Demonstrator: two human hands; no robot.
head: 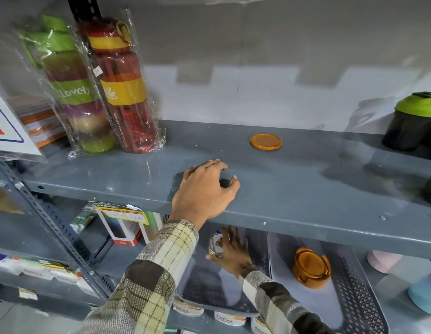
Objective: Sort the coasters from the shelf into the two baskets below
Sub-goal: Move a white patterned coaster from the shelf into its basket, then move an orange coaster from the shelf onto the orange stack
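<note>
One round orange coaster (266, 141) lies flat on the grey shelf (306, 189), toward the back. My left hand (207, 189) rests on the shelf's front part, fingers spread and nothing in it, well short of the coaster. Below the shelf, my right hand (235, 254) grips a white patterned stack of coasters (216, 243), standing on edge inside the left grey perforated basket (204, 292). The right basket (356, 300) holds an orange stack of coasters (310, 270) in a matching holder.
Two wrapped bottles, green (72, 88) and red (124, 88), stand at the shelf's left. A black container with a green lid (413, 121) sits at the far right. Boxes (123, 225) and small tubs crowd the lower shelves.
</note>
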